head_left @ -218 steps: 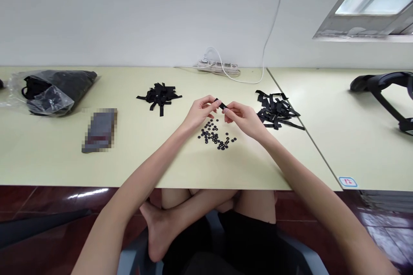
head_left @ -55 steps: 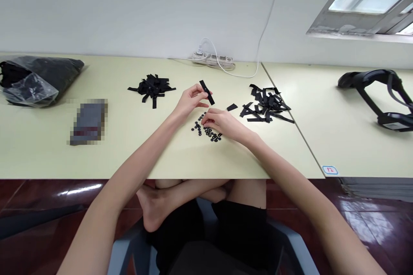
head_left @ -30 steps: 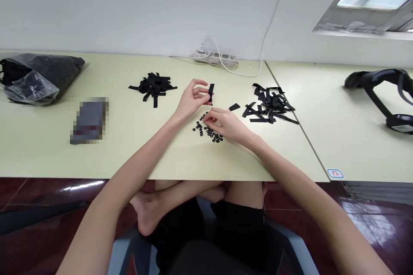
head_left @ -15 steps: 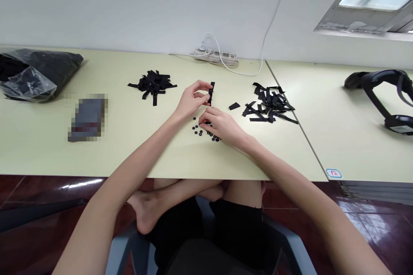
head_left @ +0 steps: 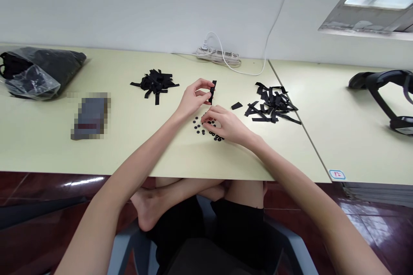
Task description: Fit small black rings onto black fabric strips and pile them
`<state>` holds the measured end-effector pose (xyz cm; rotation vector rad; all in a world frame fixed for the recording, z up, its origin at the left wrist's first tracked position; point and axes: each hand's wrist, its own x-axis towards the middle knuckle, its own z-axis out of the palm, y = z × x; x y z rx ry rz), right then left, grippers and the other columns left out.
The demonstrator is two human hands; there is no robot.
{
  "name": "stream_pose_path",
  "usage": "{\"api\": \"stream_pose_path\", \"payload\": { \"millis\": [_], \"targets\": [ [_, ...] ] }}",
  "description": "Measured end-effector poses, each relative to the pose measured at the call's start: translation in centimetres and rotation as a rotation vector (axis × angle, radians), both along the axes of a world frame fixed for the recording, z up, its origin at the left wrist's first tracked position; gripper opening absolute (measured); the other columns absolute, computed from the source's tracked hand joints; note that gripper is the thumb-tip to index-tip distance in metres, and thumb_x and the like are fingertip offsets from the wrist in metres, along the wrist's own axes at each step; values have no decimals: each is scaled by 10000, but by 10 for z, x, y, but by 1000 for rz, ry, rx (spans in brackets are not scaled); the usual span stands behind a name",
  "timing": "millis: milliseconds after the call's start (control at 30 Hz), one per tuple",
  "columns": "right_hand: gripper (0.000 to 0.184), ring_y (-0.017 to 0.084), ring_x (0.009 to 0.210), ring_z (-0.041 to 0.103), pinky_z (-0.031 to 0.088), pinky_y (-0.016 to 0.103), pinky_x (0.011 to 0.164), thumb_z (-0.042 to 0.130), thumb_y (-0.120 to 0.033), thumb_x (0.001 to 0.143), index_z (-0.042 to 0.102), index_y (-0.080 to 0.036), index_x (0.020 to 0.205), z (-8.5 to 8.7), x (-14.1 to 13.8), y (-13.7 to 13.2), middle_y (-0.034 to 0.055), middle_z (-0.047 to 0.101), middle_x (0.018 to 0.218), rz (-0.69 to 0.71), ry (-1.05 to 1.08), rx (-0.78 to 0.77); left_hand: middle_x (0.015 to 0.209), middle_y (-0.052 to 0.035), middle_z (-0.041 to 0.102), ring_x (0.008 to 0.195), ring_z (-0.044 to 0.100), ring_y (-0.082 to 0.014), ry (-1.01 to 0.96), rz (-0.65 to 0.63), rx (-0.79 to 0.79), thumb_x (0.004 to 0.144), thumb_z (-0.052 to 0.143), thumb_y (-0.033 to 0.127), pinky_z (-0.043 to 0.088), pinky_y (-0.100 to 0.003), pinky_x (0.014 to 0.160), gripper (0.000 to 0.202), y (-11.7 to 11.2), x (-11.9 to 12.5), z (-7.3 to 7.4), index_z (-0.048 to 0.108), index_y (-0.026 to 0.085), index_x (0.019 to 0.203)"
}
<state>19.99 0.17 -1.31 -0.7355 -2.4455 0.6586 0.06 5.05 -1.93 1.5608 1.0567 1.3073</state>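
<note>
My left hand (head_left: 192,99) pinches a short black strap piece (head_left: 212,89) and holds it upright just above the table (head_left: 135,146). My right hand (head_left: 226,124) rests palm down over a scatter of small black rings (head_left: 200,128), fingertips pinched among them; whether it holds a ring I cannot tell. One loose strap piece (head_left: 236,105) lies to the right of both hands. A heap of black strap pieces (head_left: 272,104) sits further right. Another heap (head_left: 155,84) lies at the back left.
A plastic bag of black goods (head_left: 38,72) lies at the far left, a blurred grey packet (head_left: 90,116) nearer. A power strip (head_left: 219,55) with white cable sits by the wall. A black headset (head_left: 383,90) rests on the adjoining table (head_left: 351,137).
My left hand has turned the strap piece from slanted to upright. My right hand has stayed low over the rings, shifting its fingers slightly. The camera view has drifted a little.
</note>
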Motion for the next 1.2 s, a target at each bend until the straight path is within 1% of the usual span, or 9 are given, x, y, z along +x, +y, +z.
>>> {"api": "stream_pose_path", "payload": {
  "millis": [67,133,400,567,700,767,867,1000,1200],
  "targets": [
    [105,284,1077,707,570,423,943,667,-310,1098,749,-249,1072,2,1,-2,86,766,1125,92,-19,-77,1286,-78,736,916,746,-144,0,-1,1,919,673,119,704,-274,757,236,0,0,0,734,218,1125],
    [84,275,1058,710,562,409,930,694,-295,1078,757,-243,1057,3,2,-2,82,758,1124,145,-50,-125,1293,-81,739,925,748,-148,5,-4,-1,924,673,126,701,-270,751,230,0,0,0,733,219,1126],
    [130,251,958,689,535,389,868,658,-291,1091,720,-237,990,2,3,0,65,753,1054,144,-45,-197,1294,-76,741,925,745,-147,8,-2,-10,919,679,137,694,-263,743,228,-3,0,4,736,218,1125],
    [124,218,858,719,562,370,811,718,-333,1070,733,-247,982,6,8,6,27,796,957,-4,150,-227,1292,-85,762,1140,749,-218,2,-21,35,929,730,216,709,-287,779,172,-3,1,4,732,217,1100],
    [132,227,913,772,627,420,928,786,-387,1022,771,-260,990,10,13,15,28,834,994,-174,371,-208,1273,-64,781,1034,775,-182,45,-8,89,902,781,207,703,-301,846,216,-5,2,7,736,214,1113],
    [161,240,959,791,648,453,991,818,-417,990,787,-260,1005,11,15,19,37,843,1011,-239,463,-234,1259,-59,785,989,779,-168,63,2,121,901,787,205,695,-285,827,214,-9,3,9,745,212,1111],
    [201,241,964,801,670,466,996,861,-432,942,796,-251,1000,11,17,24,45,848,1015,-316,583,-275,1241,-54,790,954,781,-157,84,0,174,926,782,223,681,-251,769,190,-17,9,14,760,218,1115],
    [201,231,983,792,682,434,927,854,-446,939,794,-260,984,9,19,28,36,843,1041,-379,641,-280,1290,-53,797,947,785,-154,110,-21,224,948,789,252,682,-236,744,210,-26,16,18,776,231,1156],
    [221,242,1082,794,677,461,1023,843,-469,957,756,-270,1001,11,17,27,37,831,1121,-384,646,-298,1336,-60,801,935,783,-147,98,-53,244,977,801,288,683,-234,745,240,-30,20,21,805,241,1212]
  ]
}}
